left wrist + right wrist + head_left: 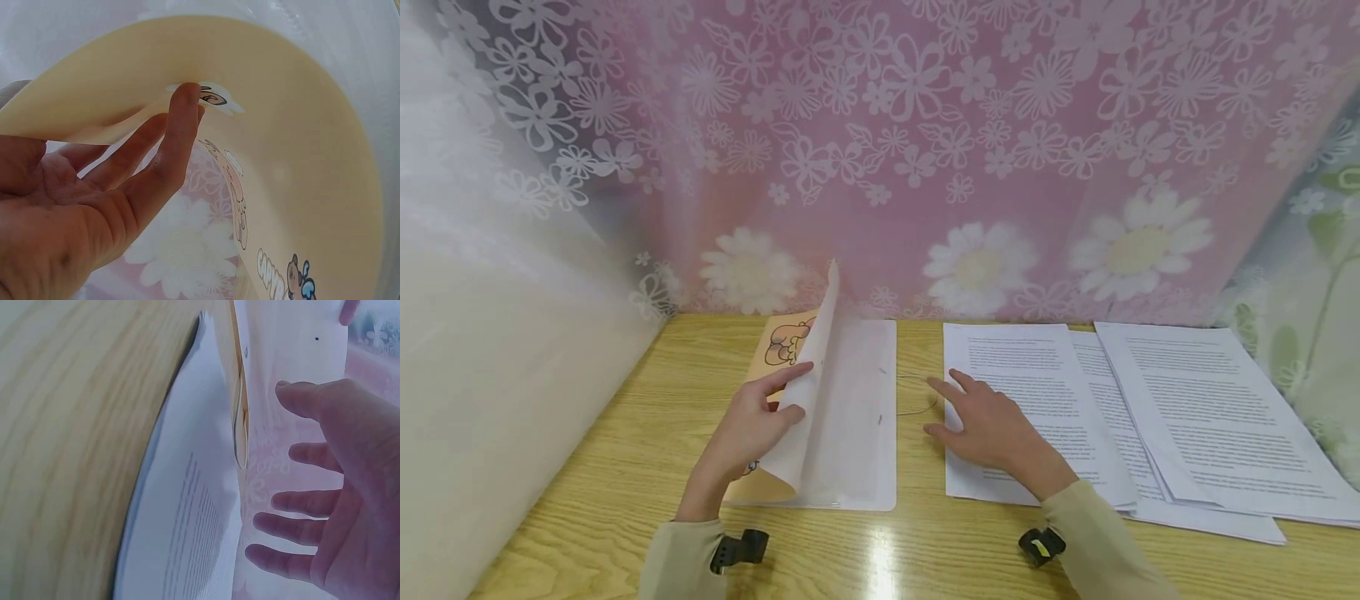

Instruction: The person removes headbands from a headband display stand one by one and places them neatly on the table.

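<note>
My left hand [752, 421] holds up the cover [811, 396] of a thin folder, which bends upward at its left side. In the left wrist view, fingers [184, 119] lie against the cover's yellow face with cartoon animals on it. The cover's inner face is white. Under it lies the folder's whitish back sheet [857, 450], with two small holes near its right edge. A thin loop of thread [917, 412] runs out from that edge. My right hand [992, 421], fingers spread and holding nothing, is over the left edge of a printed stack of paper [1015, 358], beside the loop.
Another printed stack [1210, 400] lies further right, overlapping more sheets [1195, 518]. All rest on a wood-grain table [625, 417]. A pink flowered curtain [880, 208] hangs behind the table, and pale sheeting [512, 333] stands along the left.
</note>
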Action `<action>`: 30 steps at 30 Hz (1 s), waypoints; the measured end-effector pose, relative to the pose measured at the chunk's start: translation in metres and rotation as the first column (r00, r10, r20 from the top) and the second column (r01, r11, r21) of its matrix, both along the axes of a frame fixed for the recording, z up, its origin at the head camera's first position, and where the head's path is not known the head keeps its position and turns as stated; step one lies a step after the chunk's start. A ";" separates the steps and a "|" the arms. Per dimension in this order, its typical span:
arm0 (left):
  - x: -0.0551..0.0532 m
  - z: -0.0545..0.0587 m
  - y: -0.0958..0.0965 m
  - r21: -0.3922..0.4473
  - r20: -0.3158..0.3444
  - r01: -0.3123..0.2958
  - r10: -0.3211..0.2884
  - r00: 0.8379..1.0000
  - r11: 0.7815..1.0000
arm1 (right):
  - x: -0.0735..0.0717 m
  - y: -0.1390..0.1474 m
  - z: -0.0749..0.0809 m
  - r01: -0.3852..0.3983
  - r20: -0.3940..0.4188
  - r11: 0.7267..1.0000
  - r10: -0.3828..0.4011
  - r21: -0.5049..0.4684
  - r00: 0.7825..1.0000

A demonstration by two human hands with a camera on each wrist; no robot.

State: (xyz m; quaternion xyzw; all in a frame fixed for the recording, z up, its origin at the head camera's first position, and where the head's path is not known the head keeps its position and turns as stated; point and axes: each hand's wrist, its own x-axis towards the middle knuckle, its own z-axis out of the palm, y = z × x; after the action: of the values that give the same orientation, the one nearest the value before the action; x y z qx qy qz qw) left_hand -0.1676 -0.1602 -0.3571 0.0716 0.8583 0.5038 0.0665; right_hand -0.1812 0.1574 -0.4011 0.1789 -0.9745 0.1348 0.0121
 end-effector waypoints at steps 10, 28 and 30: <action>0.002 0.001 0.002 -0.007 0.006 -0.014 0.014 1.000 1.000 | 0.005 0.029 0.000 0.043 -0.061 0.999 -0.043 0.003 0.997; 0.001 0.000 0.002 -0.012 0.009 -0.009 0.009 1.000 1.000 | 0.009 0.075 -0.003 0.165 -0.025 0.986 -0.164 0.040 0.986; 0.001 -0.001 0.002 -0.007 0.015 -0.012 0.013 1.000 1.000 | 0.010 0.079 -0.002 0.172 -0.021 0.984 -0.171 0.039 0.985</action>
State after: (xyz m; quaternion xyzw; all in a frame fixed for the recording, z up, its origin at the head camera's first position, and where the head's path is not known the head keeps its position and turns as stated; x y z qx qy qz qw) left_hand -0.1665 -0.1581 -0.3576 0.0621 0.8599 0.5018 0.0702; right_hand -0.1717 0.2363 -0.4035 0.0956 -0.9887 0.1116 0.0287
